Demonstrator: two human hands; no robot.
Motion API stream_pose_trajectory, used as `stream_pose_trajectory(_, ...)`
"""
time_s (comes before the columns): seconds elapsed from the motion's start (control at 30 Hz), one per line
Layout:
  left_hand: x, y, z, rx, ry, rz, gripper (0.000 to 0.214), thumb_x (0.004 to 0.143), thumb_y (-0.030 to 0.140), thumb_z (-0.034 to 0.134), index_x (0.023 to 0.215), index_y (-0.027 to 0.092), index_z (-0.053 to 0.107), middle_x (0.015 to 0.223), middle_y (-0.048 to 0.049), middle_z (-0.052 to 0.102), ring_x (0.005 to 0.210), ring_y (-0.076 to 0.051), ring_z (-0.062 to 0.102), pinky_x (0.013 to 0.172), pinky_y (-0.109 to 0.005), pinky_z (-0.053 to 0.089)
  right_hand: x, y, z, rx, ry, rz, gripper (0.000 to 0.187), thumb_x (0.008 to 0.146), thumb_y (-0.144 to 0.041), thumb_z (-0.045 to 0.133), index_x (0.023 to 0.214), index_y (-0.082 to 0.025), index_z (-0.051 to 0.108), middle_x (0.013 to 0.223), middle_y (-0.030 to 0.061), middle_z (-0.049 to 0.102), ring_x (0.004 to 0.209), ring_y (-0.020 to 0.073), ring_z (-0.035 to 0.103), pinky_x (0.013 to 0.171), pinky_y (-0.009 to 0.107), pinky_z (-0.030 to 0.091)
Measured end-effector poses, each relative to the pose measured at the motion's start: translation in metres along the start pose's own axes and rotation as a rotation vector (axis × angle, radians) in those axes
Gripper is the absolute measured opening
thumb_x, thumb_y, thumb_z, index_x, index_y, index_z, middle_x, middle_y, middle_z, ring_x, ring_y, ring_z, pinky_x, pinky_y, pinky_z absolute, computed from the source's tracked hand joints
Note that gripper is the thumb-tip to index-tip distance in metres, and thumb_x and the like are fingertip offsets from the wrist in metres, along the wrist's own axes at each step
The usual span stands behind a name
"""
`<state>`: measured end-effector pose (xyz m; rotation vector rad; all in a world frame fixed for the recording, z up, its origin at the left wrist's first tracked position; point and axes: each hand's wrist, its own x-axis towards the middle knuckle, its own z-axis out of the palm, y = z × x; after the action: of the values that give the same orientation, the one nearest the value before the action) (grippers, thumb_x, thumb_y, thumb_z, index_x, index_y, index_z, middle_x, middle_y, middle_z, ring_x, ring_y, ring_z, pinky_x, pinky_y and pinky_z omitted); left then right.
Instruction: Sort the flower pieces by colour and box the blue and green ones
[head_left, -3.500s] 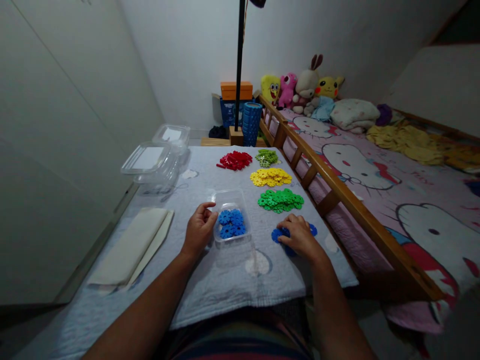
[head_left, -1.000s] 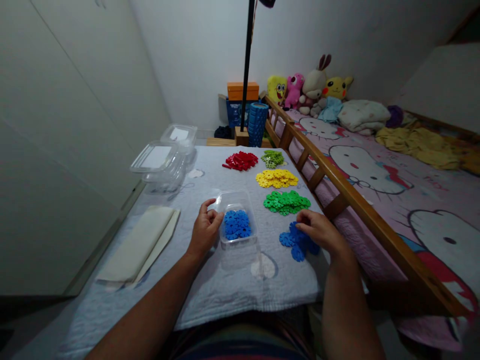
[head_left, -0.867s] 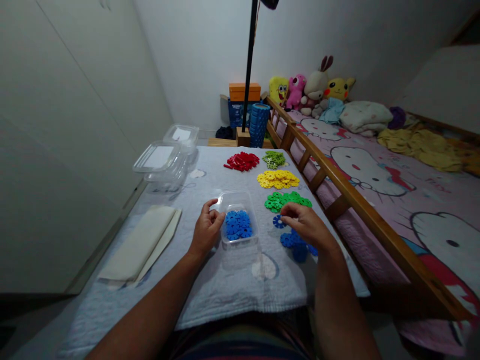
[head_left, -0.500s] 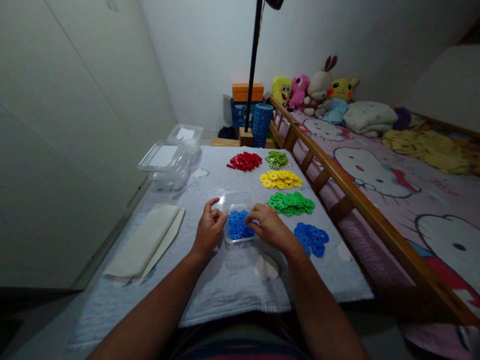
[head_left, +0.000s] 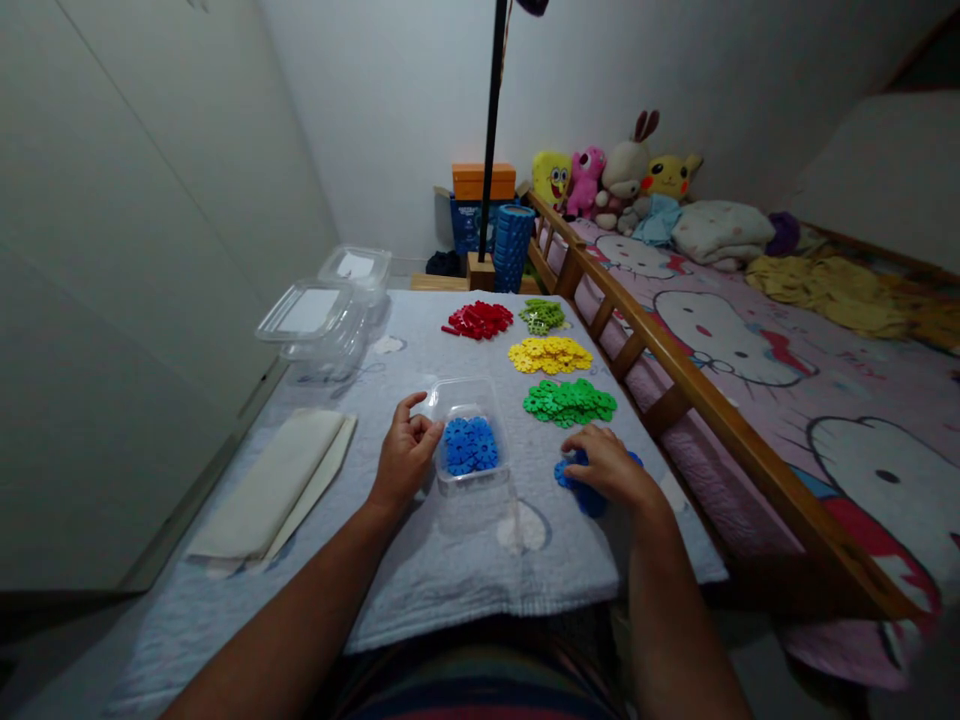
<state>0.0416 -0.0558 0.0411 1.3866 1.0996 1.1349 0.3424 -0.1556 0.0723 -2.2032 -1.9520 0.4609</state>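
A clear plastic container stands in front of me, with blue snowflake-shaped plastic pieces lying inside it. My left hand holds the container's left side; the thumb is at the rim and the fingers are bent. My right hand is over a loose pile of blue snowflake pieces on the cloth. Its thumb and index finger are apart, with a blue piece close to the thumb. The hand covers much of the pile, and the other fingertips are partly hidden.
Piles of green, yellow, light green and red pieces lie beyond. Clear lidded containers stand at the back left, near a folded pale cloth. A wooden bed rail borders the right side.
My right hand has moved from inside the container rightward to the loose blue pile. My left hand stays at the container's left side. The view has shifted slightly.
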Motion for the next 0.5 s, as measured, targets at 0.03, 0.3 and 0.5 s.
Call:
stream_pose_trajectory(0.03, 0.0, 0.0, 0.0, -0.002, -0.001, 0.002, 0.058, 0.084, 0.039, 0.064, 0.135, 0.021, 0.044, 0.065, 0.0099, 0.046, 0.054, -0.01, 0.043, 0.052, -0.02, 0.033, -0.002, -0.001, 0.003, -0.016, -0.011, 0.004, 0.024, 0.076, -0.021, 0.071, 0.099, -0.022, 0.074, 0.105, 0.0068, 0.065, 0.104, 0.0245, 0.055, 0.093, 0.035, 0.039)
stream_pose_trajectory(0.3, -0.001, 0.002, 0.0, 0.023, 0.009, 0.011, 0.057, 0.084, 0.039, 0.064, 0.134, 0.021, 0.045, 0.064, 0.0098, 0.046, 0.054, -0.01, 0.043, 0.052, -0.02, 0.033, -0.002, -0.007, -0.003, 0.135, 0.007, -0.062, 0.01, 0.075, -0.011, 0.064, 0.078, -0.02, 0.066, 0.086, 0.0027, 0.065, 0.087, 0.0189, 0.057, 0.081, 0.03, 0.04)
stream_pose_trajectory(0.5, -0.001, 0.003, 0.001, -0.014, 0.001, -0.007, 0.058, 0.084, 0.04, 0.064, 0.135, 0.021, 0.044, 0.065, 0.0096, 0.046, 0.054, -0.01, 0.043, 0.052, -0.02, 0.034, 0.003, -0.019, -0.024, 0.503, 0.033, -0.109, 0.006, 0.082, -0.023, 0.06, 0.08, -0.02, 0.065, 0.076, -0.0003, 0.066, 0.073, 0.016, 0.06, 0.068, 0.027, 0.042)
